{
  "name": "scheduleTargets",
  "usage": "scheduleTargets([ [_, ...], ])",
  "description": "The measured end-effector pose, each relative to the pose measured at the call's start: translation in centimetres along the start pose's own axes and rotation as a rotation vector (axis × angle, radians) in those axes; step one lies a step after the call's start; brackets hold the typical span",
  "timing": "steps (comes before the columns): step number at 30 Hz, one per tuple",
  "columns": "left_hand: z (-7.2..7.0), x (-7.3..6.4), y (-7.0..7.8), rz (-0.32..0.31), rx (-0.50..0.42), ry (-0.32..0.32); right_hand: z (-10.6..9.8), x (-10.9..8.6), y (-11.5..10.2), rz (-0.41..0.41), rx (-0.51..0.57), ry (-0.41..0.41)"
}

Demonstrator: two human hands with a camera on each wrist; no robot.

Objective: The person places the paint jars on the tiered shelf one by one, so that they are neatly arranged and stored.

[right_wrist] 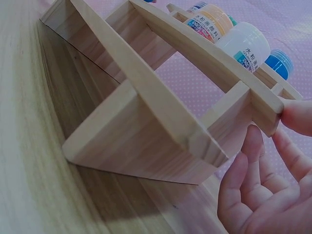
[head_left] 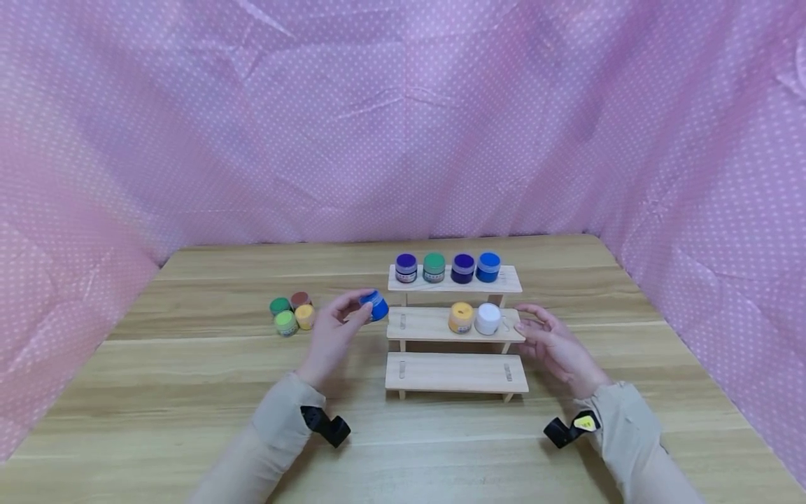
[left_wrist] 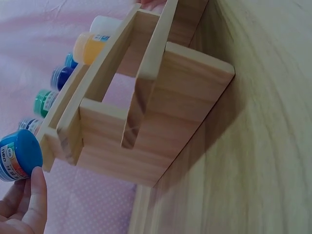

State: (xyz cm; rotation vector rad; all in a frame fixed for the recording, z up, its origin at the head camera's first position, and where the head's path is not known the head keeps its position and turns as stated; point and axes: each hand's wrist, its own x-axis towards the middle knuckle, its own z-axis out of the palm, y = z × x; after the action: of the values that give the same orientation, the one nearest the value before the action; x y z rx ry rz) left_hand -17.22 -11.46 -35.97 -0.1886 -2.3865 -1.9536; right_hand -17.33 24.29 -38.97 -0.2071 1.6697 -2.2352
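My left hand [head_left: 332, 334] pinches a blue paint jar [head_left: 375, 306] in the air by the left end of the middle shelf. The left wrist view shows that jar [left_wrist: 19, 155] tilted, its label partly visible. At the other end, my right hand [head_left: 557, 345] grips the middle shelf of a three-tier wooden stand [head_left: 456, 371], thumb and forefinger at its corner. A yellow paint jar [head_left: 461, 318] and a white paint jar [head_left: 488, 319] sit side by side on that shelf. Along the top shelf stand two purple jars [head_left: 406, 268], a green jar [head_left: 434, 267] and a blue jar [head_left: 488, 267].
Left of the stand, a dark green jar [head_left: 280, 306], a brown jar [head_left: 301, 301], a light green jar [head_left: 286, 323] and a yellow jar [head_left: 305, 317] cluster on the wooden table [head_left: 189, 364]. A pink dotted curtain [head_left: 403, 140] hangs behind and at both sides.
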Motion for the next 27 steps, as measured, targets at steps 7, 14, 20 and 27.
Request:
scheduleTargets([
  [7,1.0,0.1,-0.1,-0.007,0.026,-0.019,0.0,0.0,0.0,0.002,-0.014,0.005],
  [14,1.8,0.4,-0.2,0.009,0.029,-0.051,0.0,0.0,0.1,-0.008,-0.01,-0.003],
  [20,2.6,0.6,0.0,0.027,0.021,-0.097,0.0,0.0,0.0,-0.006,-0.009,0.0],
  [27,3.4,0.8,0.2,0.055,0.051,-0.126,0.0,-0.2,-0.1,0.022,-0.026,0.027],
])
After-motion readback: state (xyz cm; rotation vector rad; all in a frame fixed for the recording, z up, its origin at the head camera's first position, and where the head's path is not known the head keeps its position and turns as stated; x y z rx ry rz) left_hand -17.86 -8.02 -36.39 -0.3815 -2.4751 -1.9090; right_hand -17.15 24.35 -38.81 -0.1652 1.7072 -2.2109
